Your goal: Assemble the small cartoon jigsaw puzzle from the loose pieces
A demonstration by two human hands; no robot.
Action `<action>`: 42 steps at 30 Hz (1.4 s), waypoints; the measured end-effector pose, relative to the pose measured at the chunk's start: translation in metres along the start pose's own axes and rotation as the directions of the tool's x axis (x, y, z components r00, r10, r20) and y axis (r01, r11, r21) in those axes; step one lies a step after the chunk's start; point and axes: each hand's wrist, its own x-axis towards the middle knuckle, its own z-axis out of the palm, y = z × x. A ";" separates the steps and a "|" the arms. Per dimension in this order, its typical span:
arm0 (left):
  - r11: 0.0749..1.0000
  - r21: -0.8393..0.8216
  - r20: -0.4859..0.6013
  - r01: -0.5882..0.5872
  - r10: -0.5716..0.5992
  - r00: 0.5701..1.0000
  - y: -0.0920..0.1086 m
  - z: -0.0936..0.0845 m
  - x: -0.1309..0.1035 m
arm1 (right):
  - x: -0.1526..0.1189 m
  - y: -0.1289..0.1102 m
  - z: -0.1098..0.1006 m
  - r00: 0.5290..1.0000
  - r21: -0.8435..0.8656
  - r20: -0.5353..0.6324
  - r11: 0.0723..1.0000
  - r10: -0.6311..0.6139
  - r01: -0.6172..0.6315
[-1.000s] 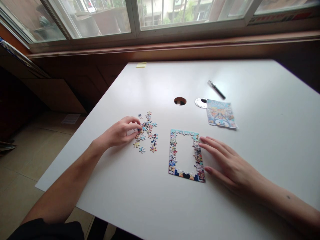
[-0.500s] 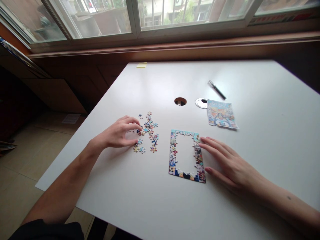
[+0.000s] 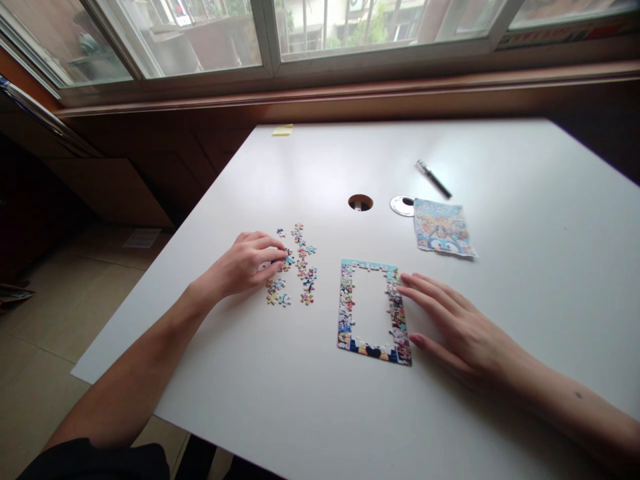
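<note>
My left hand (image 3: 250, 262) is at the left side of a loose spread of small jigsaw puzzle pieces (image 3: 303, 267). Its thumb and fingertips are drawn together on a light blue puzzle piece (image 3: 289, 259), and the curled fingers hide some pieces beneath. To the right of the spread lies a joined puzzle border (image 3: 345, 303), a rectangle of colourful pieces around a bare white middle. My right hand (image 3: 455, 323) rests flat with fingers apart, its fingertips touching the border's right edge and nothing in its grasp.
Beyond the border, a crumpled picture sheet (image 3: 443, 227) overlaps a silver round cover (image 3: 401, 205). A pen (image 3: 433, 179) lies behind it. The white table (image 3: 240, 373) has a round cable hole (image 3: 361, 203) and a yellow sticky note (image 3: 283, 130) at its far edge.
My left hand has moved slightly right into the loose pieces, and its thumb has closed toward the fingers on a light blue piece. My right hand and the border have stayed in place.
</note>
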 end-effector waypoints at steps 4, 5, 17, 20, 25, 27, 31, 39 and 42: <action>0.997 -0.043 -0.094 0.059 -0.063 0.994 -0.002 0.008 0.005 | 0.000 0.000 0.000 1.000 -0.001 -0.001 1.000 0.000 0.000; 0.997 -0.045 -0.100 0.067 -0.071 0.992 -0.001 0.009 0.007 | 0.000 0.000 0.000 1.000 0.000 -0.003 1.000 -0.001 0.001; 0.977 -0.051 -0.372 0.208 -0.212 0.904 0.001 0.017 0.014 | 0.001 0.000 0.002 1.000 0.000 -0.004 1.000 0.005 -0.005; 0.989 0.102 -0.252 0.104 -0.075 0.965 0.003 0.023 0.019 | 0.000 0.000 0.001 1.000 0.005 0.000 1.000 0.009 -0.009; 0.996 0.001 -0.196 0.087 -0.086 0.977 0.000 0.018 0.017 | 0.000 -0.001 0.000 1.000 0.002 -0.003 1.000 0.010 -0.010; 0.994 -0.029 -0.203 0.108 -0.112 0.973 -0.004 0.011 0.012 | 0.001 0.000 0.001 1.000 0.003 -0.003 1.000 0.006 -0.006; 0.982 -0.081 -0.054 0.170 -0.174 0.983 -0.010 -0.005 0.001 | 0.001 0.001 0.003 1.000 0.013 -0.004 1.000 0.004 -0.004; 0.944 -0.204 0.105 0.261 -0.244 0.964 -0.014 -0.017 -0.004 | 0.000 0.000 0.002 1.000 0.006 -0.005 1.000 0.003 -0.003; 0.929 -0.220 0.125 0.298 -0.276 0.953 -0.016 -0.017 -0.004 | 0.000 0.000 0.002 1.000 0.002 0.000 1.000 0.006 -0.006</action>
